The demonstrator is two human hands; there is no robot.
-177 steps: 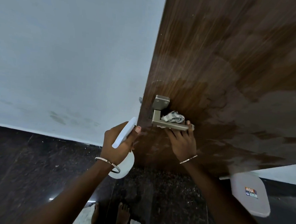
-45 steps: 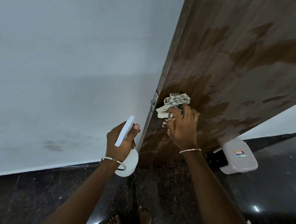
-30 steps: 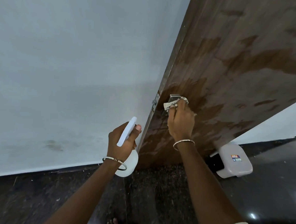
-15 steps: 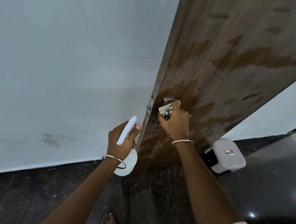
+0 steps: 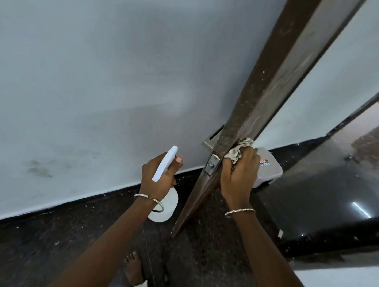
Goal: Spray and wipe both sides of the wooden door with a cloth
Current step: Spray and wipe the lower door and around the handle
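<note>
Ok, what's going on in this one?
A person is cleaning a wooden door, seen here nearly edge-on. The right hand grips a crumpled cloth against the door just beside the latch plate. The left hand holds a white spray bottle off to the side, clear of the door.

door (image 5: 259, 98): top cut off by the frame edge | cloth (image 5: 238, 149): mostly buried inside right grip (image 5: 237, 178) | spray bottle (image 5: 166, 162): body partly hidden under left grip (image 5: 158, 181) | white box (image 5: 271, 174) behind right grip: label too small to read | lever handle (image 5: 208, 142) left of right grip: mostly behind door
</note>
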